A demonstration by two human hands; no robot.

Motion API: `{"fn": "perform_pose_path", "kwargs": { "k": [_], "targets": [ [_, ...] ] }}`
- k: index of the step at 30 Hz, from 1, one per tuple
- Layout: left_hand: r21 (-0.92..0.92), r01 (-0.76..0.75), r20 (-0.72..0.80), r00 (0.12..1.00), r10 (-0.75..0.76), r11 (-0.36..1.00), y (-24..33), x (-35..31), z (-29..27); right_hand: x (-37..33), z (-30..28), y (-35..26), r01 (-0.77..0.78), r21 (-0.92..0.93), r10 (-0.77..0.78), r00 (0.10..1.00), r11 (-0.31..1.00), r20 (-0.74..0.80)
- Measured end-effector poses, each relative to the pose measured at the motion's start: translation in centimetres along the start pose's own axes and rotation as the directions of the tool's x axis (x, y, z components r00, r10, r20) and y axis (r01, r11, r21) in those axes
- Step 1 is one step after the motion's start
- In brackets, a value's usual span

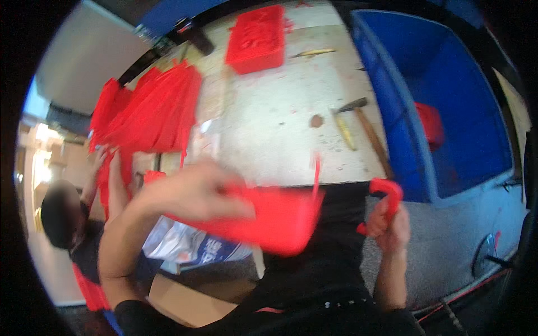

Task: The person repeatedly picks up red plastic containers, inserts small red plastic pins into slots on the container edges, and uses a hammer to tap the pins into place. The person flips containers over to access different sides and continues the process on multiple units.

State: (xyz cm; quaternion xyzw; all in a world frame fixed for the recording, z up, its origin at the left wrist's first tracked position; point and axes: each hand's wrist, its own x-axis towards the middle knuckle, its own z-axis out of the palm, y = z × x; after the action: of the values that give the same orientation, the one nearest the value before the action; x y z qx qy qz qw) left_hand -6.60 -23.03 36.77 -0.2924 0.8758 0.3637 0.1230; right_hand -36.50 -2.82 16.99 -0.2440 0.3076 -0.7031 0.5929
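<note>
My left hand (196, 193), smeared by motion, is closed on the edge of a red plastic box-like part (280, 221). The part hangs tilted in front of my body, just off the table's near edge, and a thin red strip (318, 171) sticks up from it. Off to the right, my right hand (390, 227) is wrapped round a curved red plastic piece (392, 189). Its upper end arches over my fingers and a short end shows below; the rest is hidden in my grip.
The pale worktable (269, 123) carries a hammer (370, 134), yellow-handled tools (344, 131), a red bin (255, 45) of small red pieces and a stack of red parts (151, 109). A blue crate (465, 84) stands right. Another person (61, 215) works at left, above an open carton (188, 302).
</note>
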Motion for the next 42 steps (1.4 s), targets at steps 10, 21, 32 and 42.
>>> {"fn": "perform_pose_path", "kwargs": {
  "k": [10, 21, 32, 42],
  "targets": [
    [-0.684, -0.713, -0.487, 0.604, -0.631, -0.154, -6.9, 2.9, 14.3, 7.2, 10.9, 2.8, -0.239, -0.154, 0.258, 0.959, 0.959, 0.114],
    [-0.727, -0.627, -0.351, 0.691, -0.633, -0.281, -10.5, 4.0, 19.8, 3.5, 9.1, 6.8, -0.435, -0.228, 0.425, 0.9, 0.871, -0.093],
    [-0.725, -0.604, -0.331, 0.727, -0.602, -0.33, -10.1, 3.6, 20.4, 3.5, 10.5, 6.7, -0.293, -0.43, 0.239, 0.955, 0.854, -0.175],
    [-0.661, -0.651, -0.411, 0.731, -0.545, -0.374, -11.2, 3.1, 22.3, 4.7, 9.5, 6.3, -0.346, -0.233, 0.374, 0.923, 0.909, 0.089]
  ]
}}
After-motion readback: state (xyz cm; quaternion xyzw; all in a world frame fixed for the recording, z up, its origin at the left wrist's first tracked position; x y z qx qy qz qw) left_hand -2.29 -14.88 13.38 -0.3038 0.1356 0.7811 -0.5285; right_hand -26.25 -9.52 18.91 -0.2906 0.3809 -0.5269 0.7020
